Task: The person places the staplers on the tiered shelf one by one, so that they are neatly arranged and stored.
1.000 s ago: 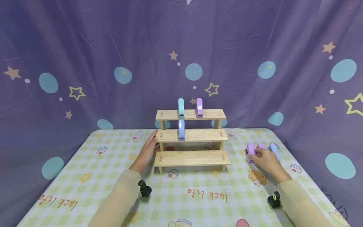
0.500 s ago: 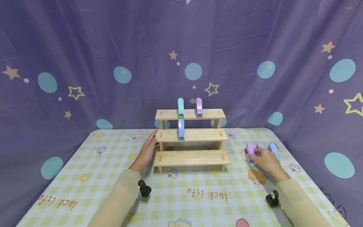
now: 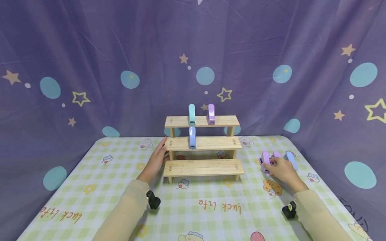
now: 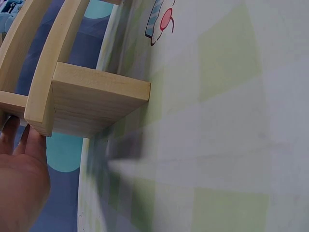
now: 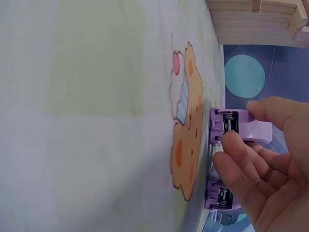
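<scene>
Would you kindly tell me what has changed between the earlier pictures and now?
Nothing visibly moved, and nothing was taken hold of or let go. The right hand still holds a purple stapler to the right of the wooden rack, and the left hand still touches the rack's left side. The teal stapler, another purple stapler and the blue stapler stay on its boards.
</scene>
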`<state>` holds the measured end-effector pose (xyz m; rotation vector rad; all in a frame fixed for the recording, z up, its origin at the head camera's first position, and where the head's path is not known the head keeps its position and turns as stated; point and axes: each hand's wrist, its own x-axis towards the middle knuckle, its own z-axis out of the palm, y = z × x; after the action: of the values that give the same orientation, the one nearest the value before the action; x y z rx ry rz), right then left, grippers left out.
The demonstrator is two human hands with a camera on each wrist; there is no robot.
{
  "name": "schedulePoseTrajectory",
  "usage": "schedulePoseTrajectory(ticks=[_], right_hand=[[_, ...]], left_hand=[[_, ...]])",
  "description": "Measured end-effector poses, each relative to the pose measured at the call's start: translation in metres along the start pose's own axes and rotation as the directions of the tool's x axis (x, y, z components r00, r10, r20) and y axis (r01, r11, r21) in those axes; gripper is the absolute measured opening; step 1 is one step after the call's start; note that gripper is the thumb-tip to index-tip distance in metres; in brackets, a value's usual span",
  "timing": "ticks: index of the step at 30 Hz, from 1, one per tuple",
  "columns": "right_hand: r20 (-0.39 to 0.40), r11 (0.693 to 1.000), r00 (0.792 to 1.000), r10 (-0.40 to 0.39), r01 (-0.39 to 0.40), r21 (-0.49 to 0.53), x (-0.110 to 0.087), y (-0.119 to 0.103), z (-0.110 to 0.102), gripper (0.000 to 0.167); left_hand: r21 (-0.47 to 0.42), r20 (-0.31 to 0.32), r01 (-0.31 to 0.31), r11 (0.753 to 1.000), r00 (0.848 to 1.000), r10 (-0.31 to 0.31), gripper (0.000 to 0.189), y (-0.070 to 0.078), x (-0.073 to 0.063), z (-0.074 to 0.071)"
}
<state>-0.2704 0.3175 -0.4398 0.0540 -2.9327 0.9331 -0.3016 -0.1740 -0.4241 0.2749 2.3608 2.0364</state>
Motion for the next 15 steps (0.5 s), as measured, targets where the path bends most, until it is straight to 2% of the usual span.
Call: schedulePoseTrajectory(ticks=[6, 15], right_hand=[[0.004, 1.000, 1.000, 0.006, -0.006, -0.003, -0.0002, -0.0003, 0.0013, 0.041], [0.010, 1.000, 1.000, 0.009, -0.009, 0.010, 0.0000, -0.0008, -0.0029, 0.048]], left_hand=[[-0.006, 0.005, -0.003, 1.000, 1.000, 0.003, 0.054, -0.0003, 0.0000, -0.0005], [-0.010, 0.013, -0.014, 1.000, 1.000, 0.014, 0.054, -0.0007, 0.0008, -0.0011]])
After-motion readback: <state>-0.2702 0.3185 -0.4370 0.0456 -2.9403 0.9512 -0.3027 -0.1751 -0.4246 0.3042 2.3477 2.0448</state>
